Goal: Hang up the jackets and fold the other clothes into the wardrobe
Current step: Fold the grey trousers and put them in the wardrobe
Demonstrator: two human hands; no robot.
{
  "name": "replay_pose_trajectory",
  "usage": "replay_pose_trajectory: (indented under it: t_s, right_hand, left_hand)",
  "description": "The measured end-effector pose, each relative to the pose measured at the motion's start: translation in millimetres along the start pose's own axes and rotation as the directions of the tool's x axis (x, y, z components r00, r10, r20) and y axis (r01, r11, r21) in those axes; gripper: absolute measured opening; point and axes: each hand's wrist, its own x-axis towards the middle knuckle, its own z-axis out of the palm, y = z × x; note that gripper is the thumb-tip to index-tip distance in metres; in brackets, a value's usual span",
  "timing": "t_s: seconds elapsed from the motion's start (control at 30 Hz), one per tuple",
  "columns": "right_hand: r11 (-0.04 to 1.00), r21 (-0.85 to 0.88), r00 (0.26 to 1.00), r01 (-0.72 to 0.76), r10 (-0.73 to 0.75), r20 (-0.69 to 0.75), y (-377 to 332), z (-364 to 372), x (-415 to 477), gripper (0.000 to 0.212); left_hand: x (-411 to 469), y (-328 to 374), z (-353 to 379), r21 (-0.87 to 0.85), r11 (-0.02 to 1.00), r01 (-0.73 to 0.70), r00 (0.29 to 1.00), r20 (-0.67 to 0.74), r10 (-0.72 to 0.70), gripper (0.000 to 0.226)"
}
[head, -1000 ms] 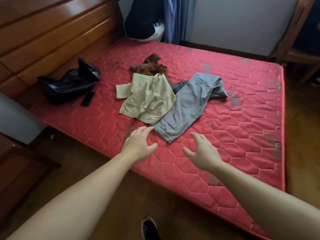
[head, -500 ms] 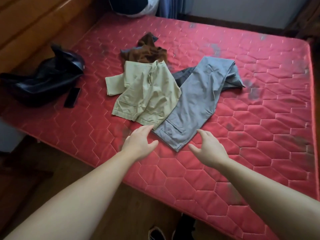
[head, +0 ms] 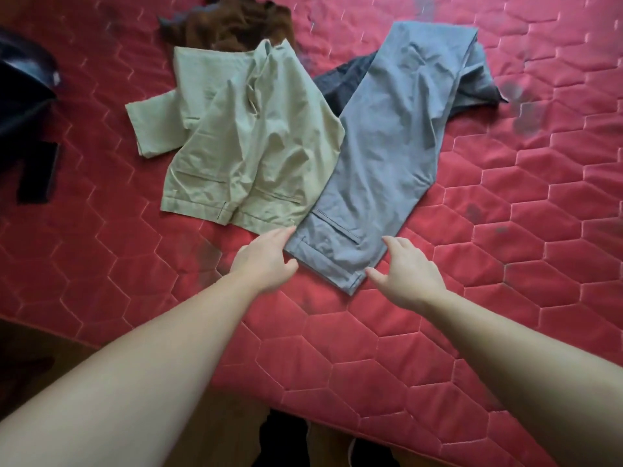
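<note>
Head view, looking down over both bare forearms onto a bed with a red quilted mattress (head: 505,298), stitched in hexagons and marked with dark smudges. Grey trousers (head: 387,146) lie folded lengthwise in the middle of the mattress, waistband toward the near edge, legs running away toward the far right. Left hand (head: 266,261) is open, fingers stretched forward and loosely together, tips at the left corner of the grey waistband where it meets the beige garment; cannot tell whether they touch cloth. Right hand (head: 408,278) is also open, fingers spread and slightly bent, lying along the right side of the waistband, thumb just beside its near corner; neither hand grips anything. Beige shorts (head: 253,139) lie crumpled just left of the grey trousers, their right edge overlapped by them, one leg sticking out to the left. A dark grey garment (head: 340,85) shows between and under the two, with more dark cloth poking out on the far right side of the trousers. A brown garment (head: 236,25) is bunched at the far end, behind the shorts and partly cut by the frame. A shiny black jacket (head: 23,96) sits at the left edge, well apart from the pile, with a flat black object (head: 37,173) near it. Dark shoes (head: 286,439) show on the floor below the near mattress edge.
</note>
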Motion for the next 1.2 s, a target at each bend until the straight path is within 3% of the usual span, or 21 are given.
replay_pose_trajectory:
  t_s: [0.07,0.17,0.33,0.53,0.73,0.9,1.03,1.13,1.2]
  right_hand:
    - [1.0,-0.023,1.0,0.018,-0.018,0.005,0.8,18.3,11.6,0.061]
    - [0.992,-0.09,0.994,0.09,-0.084,0.064,-2.1,47.8,24.1,0.08]
    - [0.983,-0.172,0.981,0.061,-0.028,0.19,-9.2,94.7,35.9,0.102]
    - [0.958,-0.273,0.994,0.086,-0.1,-0.039,3.6,123.8,49.1,0.063]
    - [0.99,-0.087,0.975,0.111,-0.125,-0.183,6.8,128.0,59.1,0.013]
    - [0.984,0.14,0.981,0.107,-0.081,-0.177,8.9,108.7,62.0,0.018]
    - [0.971,0.174,0.974,0.166,-0.134,-0.185,23.6,83.1,58.6,0.024]
    - [0.983,0.16,0.972,0.089,-0.051,-0.229,42.4,62.1,47.9,0.026]
    - [0.986,0.164,0.975,0.019,0.018,-0.221,56.4,50.9,36.6,0.024]
  left_hand:
    - [17.7,-3.1,12.8,0.066,0.995,-0.081,0.996,0.048,0.078,0.063]
    - [37.4,-2.4,34.5,0.186,0.96,-0.208,0.975,0.117,0.189,0.064]
    - [60.9,-16.5,64.7,0.214,0.972,-0.099,0.983,0.17,0.062,0.071]
    - [69.0,-38.7,76.2,0.331,0.934,-0.132,0.985,0.148,0.087,0.079]
    - [71.2,-44.9,86.9,0.335,0.934,-0.121,0.993,0.031,0.118,0.081]
    - [70.8,-35.8,90.2,0.309,0.949,-0.066,0.994,-0.066,0.09,0.077]
    - [69.3,-21.4,88.6,0.227,0.972,-0.066,0.969,-0.218,0.117,0.057]
    - [66.7,-11.7,87.2,0.203,0.978,-0.049,0.976,-0.2,0.09,0.056]
    - [63.7,-3.5,87.2,0.172,0.976,-0.131,0.974,-0.163,0.159,0.056]
